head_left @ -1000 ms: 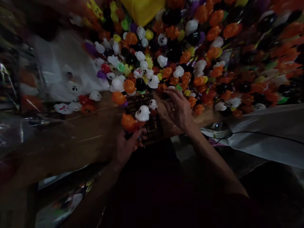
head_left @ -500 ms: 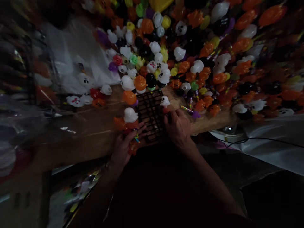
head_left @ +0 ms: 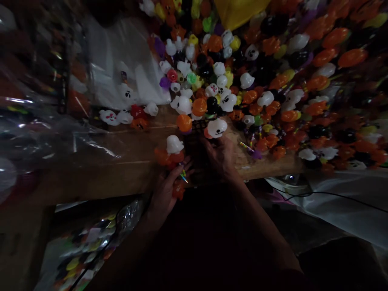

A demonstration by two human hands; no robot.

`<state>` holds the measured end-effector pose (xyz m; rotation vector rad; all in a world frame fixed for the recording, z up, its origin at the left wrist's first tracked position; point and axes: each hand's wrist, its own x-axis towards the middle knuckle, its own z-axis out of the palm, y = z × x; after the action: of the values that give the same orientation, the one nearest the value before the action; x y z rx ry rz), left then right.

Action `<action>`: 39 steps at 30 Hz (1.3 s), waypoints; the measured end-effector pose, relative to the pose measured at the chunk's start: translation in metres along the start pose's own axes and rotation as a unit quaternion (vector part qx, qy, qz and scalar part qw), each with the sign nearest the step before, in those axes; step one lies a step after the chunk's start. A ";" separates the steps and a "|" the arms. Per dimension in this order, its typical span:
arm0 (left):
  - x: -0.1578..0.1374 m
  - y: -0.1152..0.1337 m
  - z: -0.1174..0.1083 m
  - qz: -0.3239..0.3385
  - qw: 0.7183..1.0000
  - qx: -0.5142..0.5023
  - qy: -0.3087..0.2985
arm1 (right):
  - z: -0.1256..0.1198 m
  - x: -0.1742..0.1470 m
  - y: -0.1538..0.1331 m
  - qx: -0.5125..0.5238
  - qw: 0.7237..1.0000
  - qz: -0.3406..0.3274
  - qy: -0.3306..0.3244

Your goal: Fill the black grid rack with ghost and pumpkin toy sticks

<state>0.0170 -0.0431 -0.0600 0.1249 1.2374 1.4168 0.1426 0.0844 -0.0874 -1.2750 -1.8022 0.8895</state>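
Observation:
My left hand (head_left: 165, 192) is closed around several small plastic toys near the table's front edge. Among them are a white ghost-shaped head (head_left: 174, 144), orange-red translucent pieces (head_left: 163, 156), and a thin stick with multicoloured beads (head_left: 183, 174). A further orange figure (head_left: 178, 190) shows below the fingers. My right hand (head_left: 222, 155) grips a white ghost-faced toy (head_left: 217, 128) with an orange lower part, held tilted above the table. Its fingertips are partly hidden behind the toy. Between the hands lies a dark plastic grid (head_left: 198, 135), mostly in shadow.
A large heap of orange, white, black and yellow toys (head_left: 266, 97) covers the table's back and right. White plastic sheeting (head_left: 106, 68) lies at back left, clear bags (head_left: 69, 133) at left. A beaded stick with a purple end (head_left: 256, 154) rests right of my hand.
The view has shifted, so the heap appears farther right. My right hand has lifted the ghost-faced toy, which now looks larger and tilted sideways. My left hand keeps hold of its toys.

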 end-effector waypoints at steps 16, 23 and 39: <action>-0.001 -0.005 -0.001 -0.015 0.999 -0.048 0.005 | 0.025 0.015 0.014 0.127 0.988 0.067 0.050; -0.001 -0.010 -0.002 -0.021 0.998 -0.055 0.001 | 0.025 0.018 0.013 -0.028 0.998 -0.035 0.054; -0.001 -0.008 -0.007 0.000 0.999 -0.033 -0.014 | 0.034 0.024 0.023 -0.122 0.986 -0.110 0.011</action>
<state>0.0176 -0.0501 -0.0682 0.0983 1.1668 1.4496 0.1179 0.1095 -0.1195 -1.1959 -2.0355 0.5430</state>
